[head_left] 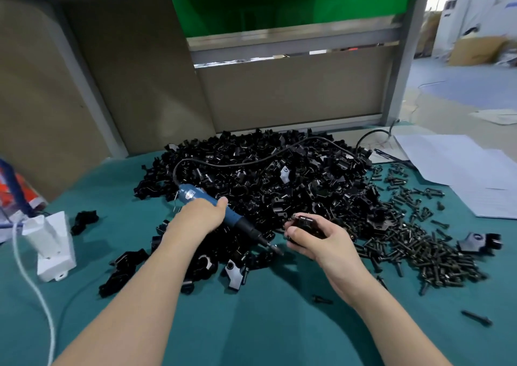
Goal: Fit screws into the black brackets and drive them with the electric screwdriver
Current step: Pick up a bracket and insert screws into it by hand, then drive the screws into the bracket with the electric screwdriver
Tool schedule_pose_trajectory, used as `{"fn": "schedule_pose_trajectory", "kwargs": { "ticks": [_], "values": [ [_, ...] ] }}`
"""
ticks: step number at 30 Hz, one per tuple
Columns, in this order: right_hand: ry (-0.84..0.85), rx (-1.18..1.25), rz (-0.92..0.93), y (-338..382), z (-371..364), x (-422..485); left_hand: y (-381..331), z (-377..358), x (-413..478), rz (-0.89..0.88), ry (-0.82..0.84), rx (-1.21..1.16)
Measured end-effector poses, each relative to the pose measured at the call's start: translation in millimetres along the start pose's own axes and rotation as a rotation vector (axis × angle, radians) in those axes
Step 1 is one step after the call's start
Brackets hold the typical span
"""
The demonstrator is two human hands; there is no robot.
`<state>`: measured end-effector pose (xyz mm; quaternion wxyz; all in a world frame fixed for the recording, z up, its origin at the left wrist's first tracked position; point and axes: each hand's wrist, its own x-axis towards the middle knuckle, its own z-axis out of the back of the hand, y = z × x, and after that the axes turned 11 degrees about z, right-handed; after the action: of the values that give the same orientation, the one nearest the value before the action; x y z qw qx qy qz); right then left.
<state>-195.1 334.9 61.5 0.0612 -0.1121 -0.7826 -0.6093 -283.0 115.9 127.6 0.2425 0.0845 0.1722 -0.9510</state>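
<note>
The left hand [205, 214] wraps its fingers round the smooth blue-barrelled electric screwdriver [193, 193], whose long axis slants down and rightward, its metal bit ending just beside the right hand [321, 242], whose fingers curl round a glossy angular black bracket [306, 223], with dull dark screws [419, 251] heaped farther right.

Even indoor light; edges warped, perhaps motion-blurred; soft shadows.
</note>
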Motion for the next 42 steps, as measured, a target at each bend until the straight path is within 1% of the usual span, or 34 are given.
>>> {"fn": "schedule_pose_trajectory", "kwargs": {
  "ticks": [2,4,6,9,10,11,13,14,15,16,18,22,24,27,32,42],
  "values": [
    [0.006,-0.053,0.010,0,1,-1,-12,-3,9,0.008,0.083,-0.057],
    [0.011,-0.094,0.012,-1,2,-1,-17,-7,16,0.037,0.128,-0.209],
    [0.000,-0.097,0.010,-1,3,-2,-16,-11,21,0.060,0.164,-0.509],
    [-0.022,-0.071,-0.003,0,3,-1,-15,-8,24,0.029,0.208,-0.933],
    [-0.028,-0.044,-0.006,0,2,0,-15,-4,23,0.023,0.253,-1.095],
    [-0.036,-0.005,-0.011,0,2,1,-17,0,21,0.012,0.336,-1.289],
    [-0.068,0.114,-0.033,1,1,4,-20,10,15,-0.072,0.579,-1.651],
    [-0.087,0.191,-0.048,1,1,6,-22,13,12,-0.123,0.669,-1.752],
    [-0.104,0.267,-0.061,2,1,8,-23,16,8,-0.173,0.726,-1.798],
    [-0.122,0.326,-0.072,3,2,9,-26,17,4,-0.223,0.755,-1.813],
    [-0.156,0.375,-0.084,4,3,12,-30,16,-3,-0.317,0.757,-1.822],
    [-0.174,0.386,-0.096,0,3,16,-39,18,-10,-0.526,0.755,-1.836],
    [-0.165,0.389,-0.104,-1,2,17,-43,20,-12,-0.569,0.762,-1.827],
    [-0.141,0.375,-0.100,0,2,17,-49,17,-14,-0.562,0.759,-1.837],
    [-0.173,0.387,-0.122,0,1,17,-47,13,-8,-0.494,0.763,-1.904],
    [-0.181,0.328,-0.108,5,0,14,-47,3,-3,-0.418,0.740,-1.875]
  ]
}}
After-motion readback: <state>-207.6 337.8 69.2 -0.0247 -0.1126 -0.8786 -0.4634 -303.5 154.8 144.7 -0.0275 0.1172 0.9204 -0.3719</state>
